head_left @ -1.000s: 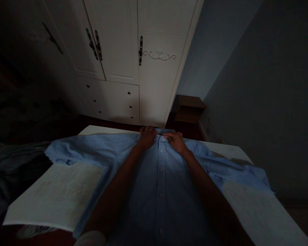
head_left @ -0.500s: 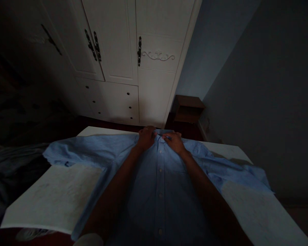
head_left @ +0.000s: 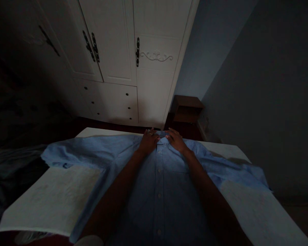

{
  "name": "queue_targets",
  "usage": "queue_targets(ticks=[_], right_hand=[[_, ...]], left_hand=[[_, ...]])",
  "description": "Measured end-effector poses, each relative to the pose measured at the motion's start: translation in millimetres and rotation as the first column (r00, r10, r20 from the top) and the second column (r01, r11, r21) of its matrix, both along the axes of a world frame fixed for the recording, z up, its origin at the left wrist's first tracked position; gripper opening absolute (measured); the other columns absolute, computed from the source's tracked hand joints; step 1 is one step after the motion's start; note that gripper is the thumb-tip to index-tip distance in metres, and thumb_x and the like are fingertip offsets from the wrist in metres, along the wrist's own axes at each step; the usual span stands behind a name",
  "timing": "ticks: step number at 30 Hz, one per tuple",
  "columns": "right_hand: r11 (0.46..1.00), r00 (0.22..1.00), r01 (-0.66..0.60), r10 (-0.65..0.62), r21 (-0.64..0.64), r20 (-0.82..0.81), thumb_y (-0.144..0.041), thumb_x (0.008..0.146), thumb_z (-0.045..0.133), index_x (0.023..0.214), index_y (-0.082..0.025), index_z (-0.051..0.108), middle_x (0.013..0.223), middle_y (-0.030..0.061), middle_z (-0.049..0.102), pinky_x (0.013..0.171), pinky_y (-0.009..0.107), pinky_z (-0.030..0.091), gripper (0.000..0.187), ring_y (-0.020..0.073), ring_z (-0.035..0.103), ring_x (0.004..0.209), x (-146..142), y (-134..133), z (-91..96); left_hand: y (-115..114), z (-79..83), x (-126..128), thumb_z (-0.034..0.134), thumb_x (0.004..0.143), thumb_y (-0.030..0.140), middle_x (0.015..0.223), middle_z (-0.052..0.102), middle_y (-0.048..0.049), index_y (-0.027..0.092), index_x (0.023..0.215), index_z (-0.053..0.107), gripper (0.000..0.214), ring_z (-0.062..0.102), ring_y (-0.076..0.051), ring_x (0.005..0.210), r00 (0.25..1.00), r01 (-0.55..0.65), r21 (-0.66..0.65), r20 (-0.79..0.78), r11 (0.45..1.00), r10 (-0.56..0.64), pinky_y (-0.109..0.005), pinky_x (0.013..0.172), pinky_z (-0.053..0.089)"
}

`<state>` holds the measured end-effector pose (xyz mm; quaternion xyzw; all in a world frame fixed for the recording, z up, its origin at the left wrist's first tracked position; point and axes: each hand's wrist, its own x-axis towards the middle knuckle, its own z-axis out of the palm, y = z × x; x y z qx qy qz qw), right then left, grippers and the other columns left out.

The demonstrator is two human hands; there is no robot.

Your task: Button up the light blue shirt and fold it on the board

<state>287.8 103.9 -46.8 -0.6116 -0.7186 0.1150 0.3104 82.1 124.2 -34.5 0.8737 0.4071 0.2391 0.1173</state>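
Observation:
A blue button-up shirt (head_left: 143,191) lies front side up on a white table (head_left: 51,194), its sleeves stretched out to both sides. Its row of small pale buttons runs down the middle toward me. At the far edge, my left hand (head_left: 149,140) rests on the left side of the collar (head_left: 163,140), fingers extended and a ring showing on one. Opposite it, my right hand (head_left: 175,140) lies on the collar's right side with fingers spread and the thumb pointing inward. Both forearms pass over the shirt's front. The room is dim, so fine contact at the fingertips is hard to see.
Beyond the table stands a white wardrobe (head_left: 118,44) with dark handles and drawers. A small brown wooden cabinet (head_left: 188,100) sits by the wall at the back right. Dark rumpled fabric (head_left: 15,164) lies off to the left.
Both hands have let go of their pinch at the collar's front. Their fingers have spread out flat over its two sides. The shirt's body and sleeves stay laid out as before.

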Motion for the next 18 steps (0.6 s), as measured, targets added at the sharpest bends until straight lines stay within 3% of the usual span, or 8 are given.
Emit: queue_targets(ticks=[3,7,11,14,18], right_hand=[[0.997,0.992,-0.075,0.074,-0.008,-0.1,-0.042,0.095,0.049,0.125,-0.021,0.062,0.139,0.0141,0.053,0.11,0.047,0.035,0.039,0.0261,0.042,0.136,18,7,-11.5],[0.998,0.978,-0.063,0.065,0.016,-0.201,-0.04,0.088,0.059,0.116,-0.023,0.066,0.13,0.0115,0.061,0.109,0.046,0.038,0.034,0.0254,0.053,0.125,28,9,-19.8],[0.999,0.943,0.04,-0.028,0.027,-0.333,-0.039,0.083,0.062,0.111,-0.021,0.067,0.119,0.0102,0.067,0.101,0.045,0.045,0.034,0.0247,0.061,0.111,26,12,-23.6],[0.99,0.9,0.144,-0.13,0.004,-0.416,-0.039,0.076,0.068,0.117,-0.017,0.064,0.115,0.0125,0.068,0.093,0.042,0.05,0.047,0.0243,0.065,0.101,23,15,-25.6],[0.965,0.869,0.261,-0.24,-0.013,-0.433,-0.035,0.071,0.071,0.118,-0.014,0.064,0.104,0.0123,0.071,0.084,0.038,0.054,0.052,0.0225,0.068,0.089,21,18,-25.7]], left_hand=[[9,-0.5,-6,0.032,0.1,0.03,0.143,0.052,-0.0101,0.02,0.122,0.061,0.038,0.032,-0.025,0.143,0.995,-0.053,-0.072,0.081,0.996,0.058,-0.057,0.118,0.021],[30,-4.7,-25,0.042,0.093,0.022,0.144,0.05,-0.0127,0.016,0.13,0.055,0.039,0.041,-0.023,0.138,0.969,-0.087,-0.194,0.212,0.977,0.129,-0.044,0.116,0.032],[43,-8.3,-38,0.047,0.089,0.021,0.133,0.06,-0.014,0.013,0.129,0.056,0.042,0.054,-0.024,0.125,0.965,-0.096,-0.238,0.216,0.966,0.149,-0.042,0.111,0.039],[45,-9.4,-36,0.049,0.086,0.018,0.13,0.062,-0.0138,0.012,0.123,0.061,0.039,0.055,-0.024,0.125,0.96,-0.114,-0.256,0.222,0.96,0.173,-0.042,0.112,0.038],[42,-6.8,-32,0.054,0.085,0.02,0.119,0.069,-0.0102,0.015,0.117,0.064,0.034,0.064,-0.021,0.111,0.95,-0.135,-0.301,0.232,0.944,0.21,-0.037,0.1,0.048]])
